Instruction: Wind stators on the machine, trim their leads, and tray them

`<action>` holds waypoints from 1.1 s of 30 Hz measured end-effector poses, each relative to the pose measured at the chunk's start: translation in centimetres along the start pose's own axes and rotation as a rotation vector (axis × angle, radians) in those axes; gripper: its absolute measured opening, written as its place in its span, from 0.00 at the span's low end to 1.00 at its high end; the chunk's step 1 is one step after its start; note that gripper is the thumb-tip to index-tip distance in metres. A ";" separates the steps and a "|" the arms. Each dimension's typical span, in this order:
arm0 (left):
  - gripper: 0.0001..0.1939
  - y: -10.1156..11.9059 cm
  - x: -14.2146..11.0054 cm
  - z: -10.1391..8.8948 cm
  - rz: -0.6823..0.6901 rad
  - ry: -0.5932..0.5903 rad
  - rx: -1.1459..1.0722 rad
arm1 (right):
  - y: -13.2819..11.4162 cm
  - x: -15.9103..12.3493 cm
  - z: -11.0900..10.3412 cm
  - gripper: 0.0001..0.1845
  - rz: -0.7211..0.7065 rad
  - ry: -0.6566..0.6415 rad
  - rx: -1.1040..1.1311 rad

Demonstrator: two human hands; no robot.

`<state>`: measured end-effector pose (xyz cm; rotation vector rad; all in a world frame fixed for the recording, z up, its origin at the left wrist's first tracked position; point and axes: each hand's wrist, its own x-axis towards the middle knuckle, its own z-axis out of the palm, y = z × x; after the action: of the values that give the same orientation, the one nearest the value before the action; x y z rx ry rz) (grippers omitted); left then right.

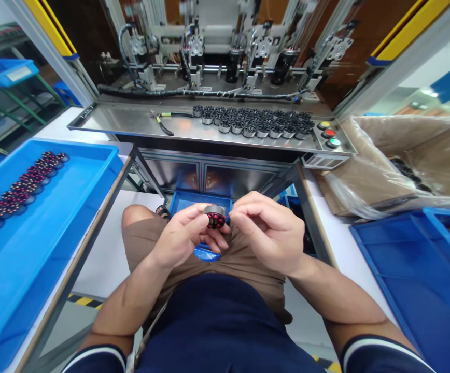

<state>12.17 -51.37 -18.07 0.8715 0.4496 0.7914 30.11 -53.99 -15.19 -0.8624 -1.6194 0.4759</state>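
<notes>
Above my lap, my left hand (184, 232) grips a small round motor stator (215, 210) by its edge between thumb and fingers. It has a grey metal rim and dark red windings on the side toward me. My right hand (273, 233) is closed in a pinch at the stator's right side. A small bit of blue (227, 219) shows between the pinching fingertips and the stator; I cannot make out what it is. Under my hands, part of a blue bin (207, 254) is visible between my legs.
Several black-and-silver stators (264, 123) stand in rows on the metal ledge (120, 119), beside pliers (166, 122) and push buttons (329, 133). A blue tray (65, 207) with wound stators (18, 194) lies left. A plastic-lined carton (349, 191) and blue bin (407, 269) stand right.
</notes>
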 end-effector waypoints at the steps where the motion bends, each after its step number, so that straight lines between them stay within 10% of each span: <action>1: 0.15 -0.1 -0.1 0.2 0.096 0.048 0.013 | 0.0 0.0 0.1 0.08 0.035 0.031 -0.012; 6: 0.17 -0.5 0.3 0.3 0.348 0.181 -0.040 | 0.0 0.0 0.6 0.09 0.078 0.058 0.064; 13: 0.36 0.2 1.2 -0.9 -0.420 -0.328 -0.048 | 0.6 0.5 0.1 0.08 -0.068 -0.067 0.121; 19: 0.15 -0.4 0.0 0.0 0.198 0.062 0.157 | 0.2 0.5 0.1 0.08 -0.003 0.047 -0.008; 24: 0.26 -0.9 0.7 -0.2 0.578 0.141 0.185 | 0.5 0.5 0.5 0.10 0.036 0.069 0.080; 30: 0.37 -0.2 1.7 -0.8 -0.242 -0.204 0.075 | 1.2 0.6 0.2 0.06 -0.133 -0.058 0.148; 33: 0.33 -0.1 1.2 -0.5 -0.235 -0.174 0.081 | 1.3 0.7 -0.1 0.07 -0.104 -0.030 0.080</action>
<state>12.68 -50.24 -18.52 0.9346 0.4231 0.4805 30.52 -52.68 -15.64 -0.7109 -1.6520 0.4794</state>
